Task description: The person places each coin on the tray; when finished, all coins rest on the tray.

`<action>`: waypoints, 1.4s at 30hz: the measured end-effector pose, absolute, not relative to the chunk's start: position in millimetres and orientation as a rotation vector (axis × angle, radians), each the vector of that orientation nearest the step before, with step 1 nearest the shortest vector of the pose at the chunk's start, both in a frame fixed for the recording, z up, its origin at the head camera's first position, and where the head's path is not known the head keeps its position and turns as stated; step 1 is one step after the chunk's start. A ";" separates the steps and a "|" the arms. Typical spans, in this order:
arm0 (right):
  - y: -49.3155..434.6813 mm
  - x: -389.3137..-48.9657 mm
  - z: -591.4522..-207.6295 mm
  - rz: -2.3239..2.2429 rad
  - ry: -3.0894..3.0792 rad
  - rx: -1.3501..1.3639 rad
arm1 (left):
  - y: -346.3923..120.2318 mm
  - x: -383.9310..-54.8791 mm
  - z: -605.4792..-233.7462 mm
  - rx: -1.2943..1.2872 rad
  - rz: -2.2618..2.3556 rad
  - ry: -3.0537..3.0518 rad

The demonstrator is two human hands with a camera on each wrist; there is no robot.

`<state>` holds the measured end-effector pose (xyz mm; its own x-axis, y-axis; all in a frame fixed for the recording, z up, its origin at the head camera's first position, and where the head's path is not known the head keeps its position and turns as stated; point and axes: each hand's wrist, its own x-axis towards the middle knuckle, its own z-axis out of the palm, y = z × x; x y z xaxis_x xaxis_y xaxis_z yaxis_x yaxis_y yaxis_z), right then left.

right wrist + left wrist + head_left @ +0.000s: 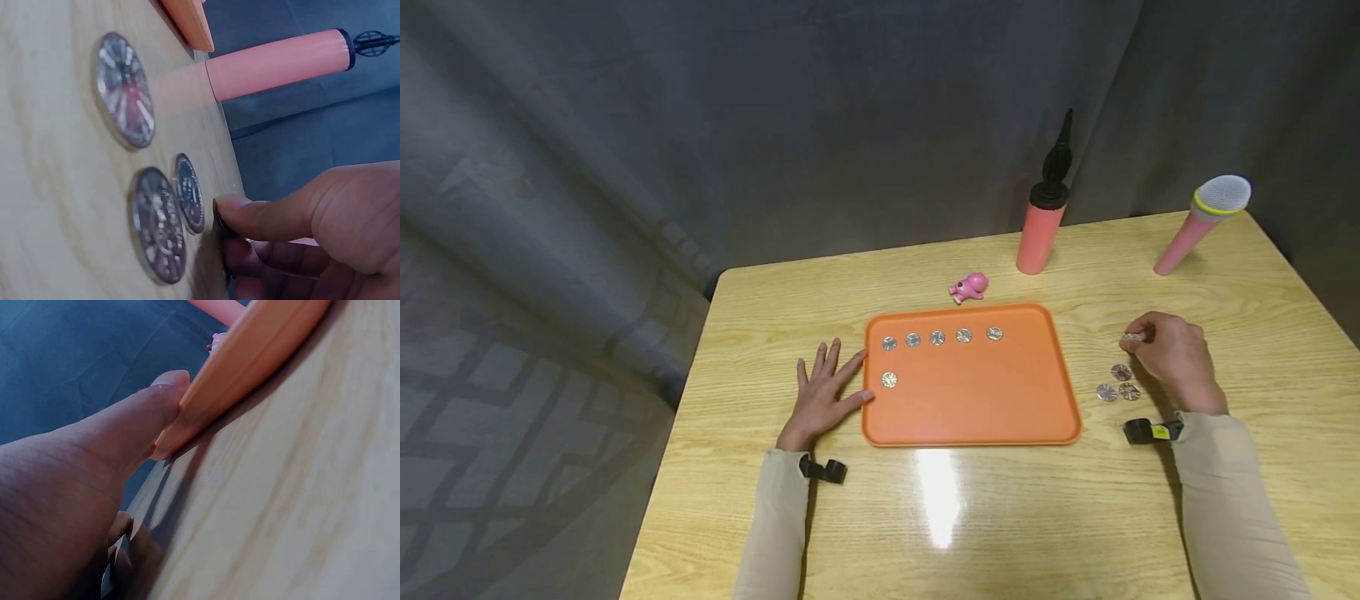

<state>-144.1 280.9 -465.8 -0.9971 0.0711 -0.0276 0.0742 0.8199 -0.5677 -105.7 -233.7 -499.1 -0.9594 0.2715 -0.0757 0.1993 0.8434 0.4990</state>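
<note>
While the left hand [826, 402], fingers spread, touches the orange tray [973, 408] at nine o'clock, the right hand [1177, 360] pinches a silver disc [1136, 337] past three o'clock, apparently mid-pickup, likely needing a level carry toward nine next

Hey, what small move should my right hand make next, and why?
Probably set the thin silvery coin pinched in your right hand onto the rectangular orange tray, just right of the lone nearer round silver coin: a row of five silver coins lies beyond it, and the space to its right is bare.
</note>
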 end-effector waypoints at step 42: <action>214.1 -150.4 -449.9 -1.441 2.584 -0.061 | -234.6 -106.4 -500.2 0.372 0.740 2.873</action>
